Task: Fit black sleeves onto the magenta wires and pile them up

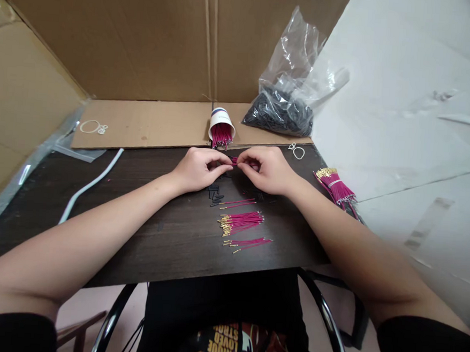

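My left hand [201, 168] and my right hand [265, 170] meet above the dark table, thumbs and fingertips pinched together. Between the fingertips shows a short stretch of magenta wire [234, 160]; how many wires there are, I cannot tell. Small black tube pieces [216, 195] lie just below my left hand. Nearer my body, a loose group of magenta wires with gold ends [242, 220] is spread out. A few single wires [239, 203] rest above that group, and several more [250, 244] below it. Behind my hands, a white paper cup [220, 116] lies tipped, its mouth full of magenta wires.
A clear plastic bag of black pieces [282, 109] sits at the back on a cardboard strip [154, 119]. At the right edge lies a tied bundle of magenta wires [336, 186]. White elastic loops [298, 152] and a pale tube [91, 185] are also on the table [153, 245].
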Tool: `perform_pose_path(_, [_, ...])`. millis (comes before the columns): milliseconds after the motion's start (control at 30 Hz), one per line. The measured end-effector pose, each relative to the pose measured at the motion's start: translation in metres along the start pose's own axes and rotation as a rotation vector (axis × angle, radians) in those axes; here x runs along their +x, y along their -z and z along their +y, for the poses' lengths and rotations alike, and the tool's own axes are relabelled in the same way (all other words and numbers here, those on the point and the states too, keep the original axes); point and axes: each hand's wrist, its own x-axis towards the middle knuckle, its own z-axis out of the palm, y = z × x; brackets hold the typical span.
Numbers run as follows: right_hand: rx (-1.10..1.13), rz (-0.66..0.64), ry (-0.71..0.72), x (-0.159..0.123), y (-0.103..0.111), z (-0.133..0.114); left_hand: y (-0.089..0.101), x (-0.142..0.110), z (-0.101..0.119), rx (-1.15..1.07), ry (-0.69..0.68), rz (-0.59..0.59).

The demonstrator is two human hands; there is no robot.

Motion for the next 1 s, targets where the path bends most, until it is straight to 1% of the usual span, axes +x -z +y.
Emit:
perform_pose_path(100, [-0.004,0.001,-0.020,0.000,0.000,0.000,0.001,0.001,0.002,-0.007,0.022,-0.009])
perform_pose_path(267, [-0.002,0.010,-0.038,0.000,0.002,0.003,0.004,0.002,0.004,0.010,0.022,0.010])
perform_pose_path(433, [-0.081,-0.004,0.027,0.000,0.001,0.009,0.006,0.002,0.000,0.034,0.042,0.039])
perform_pose_path(533, [-0.129,-0.010,0.034,-0.001,-0.002,0.013,0.007,0.002,-0.002,0.055,0.068,0.007])
perform_pose_path(667, [-0.129,-0.009,0.034,-0.001,-0.004,0.015,0.006,0.003,-0.002,0.076,0.086,-0.039])
perform_pose_path(867, [-0.144,0.025,0.042,-0.002,-0.006,0.019,0.005,0.003,-0.003,0.077,0.091,-0.049])
perform_pose_path(1000, [-0.155,0.010,0.031,-0.002,-0.010,0.021,0.005,0.002,-0.001,0.130,0.119,-0.075])
